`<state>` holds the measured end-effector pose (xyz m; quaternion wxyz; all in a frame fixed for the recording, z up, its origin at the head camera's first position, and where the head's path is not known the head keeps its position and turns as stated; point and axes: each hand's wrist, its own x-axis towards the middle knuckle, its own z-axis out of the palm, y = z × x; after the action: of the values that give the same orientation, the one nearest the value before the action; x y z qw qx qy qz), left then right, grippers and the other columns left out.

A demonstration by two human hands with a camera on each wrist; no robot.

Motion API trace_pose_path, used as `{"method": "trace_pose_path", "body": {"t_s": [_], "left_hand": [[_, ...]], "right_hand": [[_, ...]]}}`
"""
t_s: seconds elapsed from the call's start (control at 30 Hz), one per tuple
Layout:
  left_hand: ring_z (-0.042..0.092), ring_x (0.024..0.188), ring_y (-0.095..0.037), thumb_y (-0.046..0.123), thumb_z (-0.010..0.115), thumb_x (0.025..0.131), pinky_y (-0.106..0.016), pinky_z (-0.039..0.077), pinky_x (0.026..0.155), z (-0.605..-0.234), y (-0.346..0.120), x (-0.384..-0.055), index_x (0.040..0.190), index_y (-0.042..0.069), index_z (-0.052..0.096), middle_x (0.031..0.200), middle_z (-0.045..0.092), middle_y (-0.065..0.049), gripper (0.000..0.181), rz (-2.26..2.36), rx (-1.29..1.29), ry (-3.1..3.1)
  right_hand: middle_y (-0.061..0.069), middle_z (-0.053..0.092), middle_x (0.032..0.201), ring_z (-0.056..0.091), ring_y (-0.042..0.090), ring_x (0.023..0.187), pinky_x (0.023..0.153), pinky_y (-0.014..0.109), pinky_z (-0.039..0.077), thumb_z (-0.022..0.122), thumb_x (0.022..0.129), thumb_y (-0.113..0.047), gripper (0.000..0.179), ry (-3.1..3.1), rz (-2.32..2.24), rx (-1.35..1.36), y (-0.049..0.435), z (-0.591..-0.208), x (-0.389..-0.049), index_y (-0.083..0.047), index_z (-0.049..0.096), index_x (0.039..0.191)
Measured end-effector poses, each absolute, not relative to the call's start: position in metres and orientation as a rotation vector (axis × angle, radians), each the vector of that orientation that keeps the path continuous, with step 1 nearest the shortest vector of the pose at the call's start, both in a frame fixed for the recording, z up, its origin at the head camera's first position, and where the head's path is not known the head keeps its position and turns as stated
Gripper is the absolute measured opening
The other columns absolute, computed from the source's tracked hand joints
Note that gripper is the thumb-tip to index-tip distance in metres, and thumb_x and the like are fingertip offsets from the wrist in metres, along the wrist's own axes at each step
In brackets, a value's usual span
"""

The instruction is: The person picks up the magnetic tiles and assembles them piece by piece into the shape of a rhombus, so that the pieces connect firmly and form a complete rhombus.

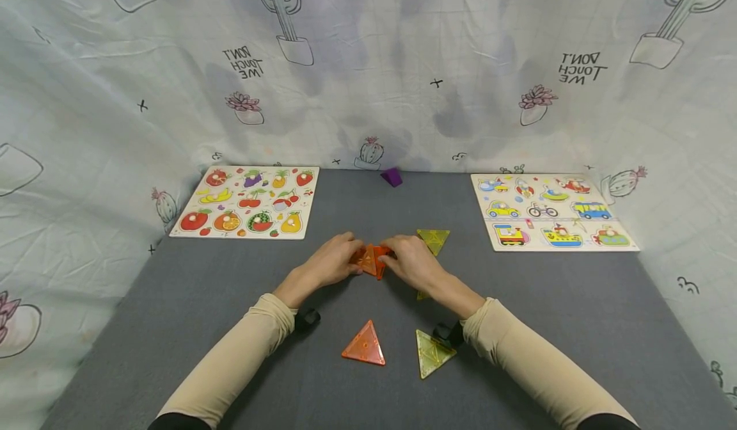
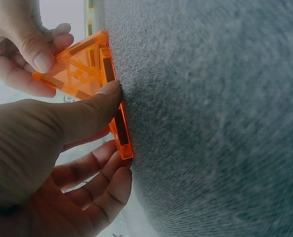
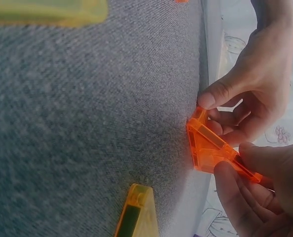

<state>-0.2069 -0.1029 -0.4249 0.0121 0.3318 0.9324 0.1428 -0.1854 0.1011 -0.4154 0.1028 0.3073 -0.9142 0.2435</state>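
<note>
At the middle of the table in the head view, my left hand (image 1: 329, 262) pinches a translucent orange triangular magnetic tile (image 2: 121, 126) between thumb and fingers. Its lower edge is at the grey cloth. From the other side, my right hand (image 1: 416, 265) pinches a second orange triangular tile (image 2: 81, 69), tilted up. The two tiles meet at an angle. Fingers cover part of both, so whether more tiles are in this cluster I cannot tell. A loose orange triangle (image 1: 365, 345) lies flat nearer my body.
Yellow triangles (image 1: 433, 353) (image 1: 434, 239) lie near the right forearm and beyond the right hand; another is partly hidden beneath that wrist. A purple pyramid-like piece (image 1: 393, 177) stands at the back. A fruit puzzle board (image 1: 244, 203) is back left, a vehicle board (image 1: 553, 214) back right.
</note>
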Motion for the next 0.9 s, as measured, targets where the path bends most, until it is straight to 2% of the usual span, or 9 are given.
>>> {"method": "trace_pose_path", "body": {"t_s": [0.23,0.37,0.5,0.67,0.9], "left_hand": [[0.050,0.074,-0.016,0.022,0.082,0.078,-0.033,0.043,0.068,-0.4227,-0.1036,-0.2066,0.105,0.003,0.068,0.090,0.060,-0.008,0.036,0.450,1.026,2.890],[0.053,0.076,-0.017,0.025,0.078,0.083,-0.033,0.045,0.069,-0.4214,-0.1041,-0.2069,0.108,0.004,0.068,0.093,0.062,-0.009,0.034,0.503,0.986,2.873],[0.061,0.090,-0.024,0.023,0.072,0.089,-0.038,0.051,0.080,-0.4216,-0.1036,-0.2087,0.116,0.003,0.066,0.105,0.064,-0.011,0.034,0.544,0.997,2.926],[0.061,0.107,-0.029,0.015,0.068,0.092,-0.043,0.049,0.094,-0.4227,-0.1020,-0.2127,0.125,0.001,0.061,0.118,0.064,-0.013,0.037,0.590,1.125,2.928],[0.064,0.099,-0.026,0.010,0.066,0.092,-0.041,0.051,0.089,-0.4290,-0.1013,-0.2160,0.115,0.004,0.067,0.108,0.069,-0.011,0.023,0.676,1.175,2.857]], "right_hand": [[0.013,0.073,0.094,0.069,0.022,0.080,0.069,0.033,0.056,0.074,0.086,-0.010,0.022,-2.698,0.703,0.900,0.0999,-0.4152,-0.1855,0.001,0.072,0.104],[0.013,0.072,0.095,0.070,0.023,0.081,0.070,0.034,0.057,0.074,0.085,-0.009,0.022,-2.682,0.696,0.919,0.0987,-0.4147,-0.1856,0.001,0.072,0.104],[0.014,0.073,0.096,0.070,0.024,0.081,0.071,0.035,0.057,0.074,0.085,-0.006,0.022,-2.664,0.699,0.949,0.0977,-0.4146,-0.1855,0.001,0.071,0.106],[0.016,0.073,0.101,0.072,0.026,0.086,0.074,0.036,0.058,0.072,0.084,0.000,0.026,-2.642,0.744,0.976,0.0970,-0.4143,-0.1842,0.002,0.070,0.109],[0.014,0.074,0.099,0.071,0.024,0.085,0.073,0.035,0.057,0.073,0.083,0.000,0.023,-2.623,0.769,0.998,0.0956,-0.4139,-0.1827,0.000,0.070,0.106]]}}
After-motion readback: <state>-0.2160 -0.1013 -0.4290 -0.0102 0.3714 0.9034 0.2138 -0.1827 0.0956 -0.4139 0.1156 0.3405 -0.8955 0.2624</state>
